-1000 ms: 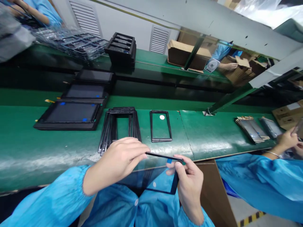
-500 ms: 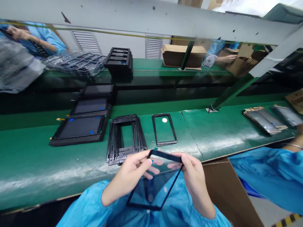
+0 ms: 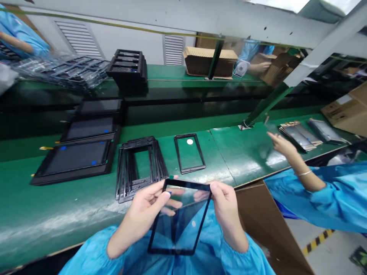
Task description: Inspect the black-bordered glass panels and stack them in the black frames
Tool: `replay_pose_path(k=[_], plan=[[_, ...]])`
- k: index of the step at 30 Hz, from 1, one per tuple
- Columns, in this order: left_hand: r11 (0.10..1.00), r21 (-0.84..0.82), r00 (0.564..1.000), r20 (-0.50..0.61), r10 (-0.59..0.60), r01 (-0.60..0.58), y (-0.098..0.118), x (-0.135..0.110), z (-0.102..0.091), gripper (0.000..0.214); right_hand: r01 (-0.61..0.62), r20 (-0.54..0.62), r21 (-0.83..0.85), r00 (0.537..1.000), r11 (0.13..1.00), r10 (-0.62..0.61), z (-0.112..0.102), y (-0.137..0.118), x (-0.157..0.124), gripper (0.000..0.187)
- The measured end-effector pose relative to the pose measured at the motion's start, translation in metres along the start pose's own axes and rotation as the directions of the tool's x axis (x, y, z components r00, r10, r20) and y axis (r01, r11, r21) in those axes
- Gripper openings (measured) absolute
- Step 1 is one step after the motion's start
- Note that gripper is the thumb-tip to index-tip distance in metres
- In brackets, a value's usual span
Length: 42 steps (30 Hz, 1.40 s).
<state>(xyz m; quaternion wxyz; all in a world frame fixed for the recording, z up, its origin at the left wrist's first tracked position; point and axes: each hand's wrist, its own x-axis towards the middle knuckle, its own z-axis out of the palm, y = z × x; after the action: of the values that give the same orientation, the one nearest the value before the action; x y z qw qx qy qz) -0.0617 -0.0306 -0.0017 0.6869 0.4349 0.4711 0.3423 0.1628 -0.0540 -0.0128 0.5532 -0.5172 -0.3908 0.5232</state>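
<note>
My left hand [image 3: 140, 212] pinches the upper left corner of a clear glass touch panel [image 3: 183, 233] with a black border, and some of its fingers show through the glass. The upper right corner is between the thumb and fingers of my right hand [image 3: 226, 210]. The panel tilts down toward my body, just off the bench's front edge. Beyond it on the bench, a stack of black plastic frames [image 3: 162, 160] lies to the left. A single black frame [image 3: 194, 169] with a white round spot inside its outline lies to the right.
Dark screens in black trays [image 3: 74, 158] are at the left. On the shelf are a stack of black trays [image 3: 127, 70], plastic-wrapped parts [image 3: 71, 72] and cardboard dividers [image 3: 197, 63]. A co-worker's hand [image 3: 283, 147] reaches over the bench near stacked panels [image 3: 298, 135]. A green post [image 3: 266, 103] stands nearby.
The panel has turned slightly and shifted left in view, still in both hands. The view has swung right. The co-worker's hand at the right has come over the bench, blurred at the fingertips.
</note>
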Motion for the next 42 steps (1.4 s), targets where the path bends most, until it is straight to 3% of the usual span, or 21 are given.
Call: replay_pose_path(k=[5,7,10,12,14,16,19,21,23,25,29,31,33,35,37,39,42], plan=[[0.999,0.045,0.998,0.062,0.002,-0.005,-0.004,0.001,-0.007,0.047,0.044,-0.038,-0.149,0.998,0.988,-0.051,-0.002,-0.005,-0.002,0.050],[0.988,0.136,0.995,0.075,0.065,-0.075,-0.003,0.002,-0.012,0.047,0.083,-0.020,-0.185,0.996,0.979,-0.088,-0.003,-0.004,-0.003,0.047],[0.877,0.410,0.968,0.133,0.214,-0.251,0.005,0.003,-0.015,0.064,0.133,0.089,-0.269,0.990,0.954,-0.113,0.006,-0.001,-0.003,0.037],[0.770,0.551,0.944,0.256,0.208,-0.320,0.011,0.003,-0.012,0.074,0.168,0.148,-0.285,0.980,0.944,-0.130,0.015,0.000,-0.002,0.025],[0.750,0.585,0.938,0.315,0.141,-0.309,0.013,0.003,-0.008,0.062,0.187,0.114,-0.244,0.980,0.952,-0.163,0.019,0.000,0.000,0.016],[0.837,0.504,0.965,0.243,0.100,-0.214,0.011,0.004,-0.007,0.046,0.201,-0.057,-0.210,0.974,0.957,-0.217,0.010,-0.001,0.002,0.023],[0.965,0.253,0.997,0.050,0.064,-0.075,0.005,0.004,-0.014,0.041,0.213,-0.303,-0.251,0.909,0.944,-0.285,-0.020,0.004,0.005,0.032],[0.986,0.144,0.996,-0.037,0.086,-0.080,0.000,0.004,-0.021,0.043,0.163,-0.284,-0.213,0.933,0.963,-0.220,-0.038,0.013,0.005,0.037],[0.989,0.098,0.988,-0.090,0.124,-0.115,-0.004,0.005,-0.025,0.044,0.066,-0.180,-0.090,0.980,0.994,-0.081,-0.046,0.023,0.003,0.045],[0.988,0.079,0.982,-0.127,0.143,-0.133,-0.007,0.006,-0.026,0.045,-0.008,-0.110,0.015,0.994,1.000,0.010,-0.043,0.031,-0.001,0.046],[0.975,0.146,0.976,-0.119,0.185,-0.167,-0.010,0.006,-0.027,0.048,0.004,-0.172,0.010,0.985,1.000,-0.002,-0.027,0.029,-0.008,0.032],[0.903,0.322,0.935,-0.118,0.335,-0.283,-0.006,0.007,-0.028,0.053,0.021,-0.177,-0.011,0.984,1.000,-0.023,-0.022,0.022,-0.008,0.030],[0.682,0.592,0.826,-0.046,0.562,-0.431,0.001,0.010,-0.028,0.058,0.029,-0.155,-0.039,0.987,0.999,-0.034,-0.020,0.016,-0.009,0.029],[0.373,0.763,0.717,0.165,0.677,-0.528,0.011,0.015,-0.025,0.052,0.030,-0.128,-0.085,0.991,0.996,-0.041,-0.017,0.013,-0.010,0.028],[0.195,0.774,0.681,0.372,0.631,-0.603,0.020,0.020,-0.019,0.032,0.032,-0.096,-0.129,0.994,0.991,-0.045,-0.014,0.014,-0.014,0.029],[0.184,0.740,0.692,0.469,0.549,-0.647,0.025,0.023,-0.012,0.023,0.032,-0.081,-0.157,0.996,0.987,-0.045,-0.010,0.017,-0.019,0.030],[0.215,0.716,0.701,0.497,0.511,-0.664,0.028,0.024,-0.007,0.026,0.000,-0.161,-0.163,0.987,0.987,-0.026,-0.010,0.027,-0.024,0.032]])
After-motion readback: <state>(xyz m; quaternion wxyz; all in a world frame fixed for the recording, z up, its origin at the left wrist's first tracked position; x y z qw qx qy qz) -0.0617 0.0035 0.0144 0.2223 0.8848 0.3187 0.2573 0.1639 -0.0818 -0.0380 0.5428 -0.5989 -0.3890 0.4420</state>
